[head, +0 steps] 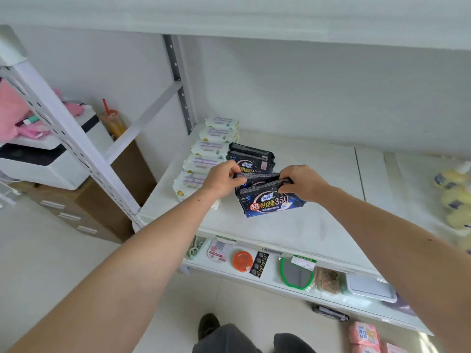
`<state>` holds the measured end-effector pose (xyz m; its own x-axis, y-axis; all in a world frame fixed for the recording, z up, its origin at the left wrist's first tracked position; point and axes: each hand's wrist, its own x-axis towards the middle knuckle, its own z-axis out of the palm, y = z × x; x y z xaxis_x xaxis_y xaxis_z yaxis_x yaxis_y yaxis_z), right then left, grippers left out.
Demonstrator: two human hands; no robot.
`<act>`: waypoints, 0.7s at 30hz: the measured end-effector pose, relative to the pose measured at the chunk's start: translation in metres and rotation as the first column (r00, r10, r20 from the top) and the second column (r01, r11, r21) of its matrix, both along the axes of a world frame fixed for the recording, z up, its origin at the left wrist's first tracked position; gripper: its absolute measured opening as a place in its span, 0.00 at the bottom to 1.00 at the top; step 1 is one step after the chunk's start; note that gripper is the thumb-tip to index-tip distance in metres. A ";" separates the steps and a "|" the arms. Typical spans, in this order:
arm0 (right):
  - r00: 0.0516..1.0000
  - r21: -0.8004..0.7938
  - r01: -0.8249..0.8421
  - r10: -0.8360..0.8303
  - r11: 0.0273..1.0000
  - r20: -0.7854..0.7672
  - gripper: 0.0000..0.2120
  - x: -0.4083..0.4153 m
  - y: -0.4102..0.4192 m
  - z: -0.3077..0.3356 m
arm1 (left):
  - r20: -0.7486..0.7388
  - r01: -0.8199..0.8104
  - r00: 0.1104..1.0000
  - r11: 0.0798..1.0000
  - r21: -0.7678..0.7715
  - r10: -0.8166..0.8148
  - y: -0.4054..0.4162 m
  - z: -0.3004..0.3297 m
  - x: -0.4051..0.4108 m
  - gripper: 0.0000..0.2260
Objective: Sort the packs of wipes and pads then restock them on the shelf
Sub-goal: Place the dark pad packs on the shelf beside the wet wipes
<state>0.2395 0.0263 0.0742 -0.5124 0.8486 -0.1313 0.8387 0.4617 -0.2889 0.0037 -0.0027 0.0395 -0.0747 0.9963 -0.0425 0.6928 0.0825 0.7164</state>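
White shelf [318, 200]: dark pad packs [270, 200] pinched at top edge by left hand [224, 179] and right hand [303, 183]; toppling risked if released leaning

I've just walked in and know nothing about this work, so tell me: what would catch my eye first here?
The dark blue packs of pads stand out first, at mid-shelf, gripped along their top edges by the left hand and the right hand. Left of them, a row of white packs of wipes runs toward the back of the white shelf. At the far right edge lie pale yellow items, too blurred to identify.
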 end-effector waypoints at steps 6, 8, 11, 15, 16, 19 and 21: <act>0.988 -0.010 0.154 -0.154 0.988 0.001 0.06 -0.024 0.019 -0.018 | -0.199 0.223 0.953 0.974 -0.037 -0.226 0.049 -0.002 -0.032 0.13; 0.977 -0.013 0.211 -0.211 0.977 -0.021 0.06 -0.032 0.023 -0.023 | -0.241 0.277 0.929 0.959 -0.055 -0.282 0.062 -0.002 -0.038 0.13; 0.964 -0.025 0.265 -0.266 0.964 -0.028 0.03 -0.044 0.028 -0.032 | -0.316 0.304 0.892 0.946 -0.110 -0.323 0.079 -0.006 -0.047 0.12; 0.950 -0.037 0.306 -0.307 0.951 -0.054 0.06 -0.054 0.035 -0.041 | -0.343 0.309 0.870 0.933 -0.183 -0.355 0.094 -0.010 -0.054 0.14; 0.944 -0.039 0.320 -0.322 0.947 -0.068 0.07 -0.055 0.037 -0.043 | -0.341 0.310 0.868 0.930 -0.198 -0.362 0.095 -0.011 -0.055 0.15; 0.932 -0.055 0.344 -0.348 0.937 -0.104 0.07 -0.060 0.041 -0.048 | -0.345 0.309 0.862 0.924 -0.225 -0.372 0.098 -0.013 -0.056 0.17; 0.929 -0.070 0.348 -0.354 0.935 -0.113 0.07 -0.062 0.044 -0.052 | -0.348 0.312 0.858 0.922 -0.232 -0.378 0.099 -0.014 -0.058 0.17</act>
<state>0.1773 0.0700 0.0221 -0.1980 0.9714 -0.1310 0.9015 0.1280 -0.4135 -0.0541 0.0967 0.0251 0.2291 0.9425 -0.2433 0.9127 -0.1211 0.3903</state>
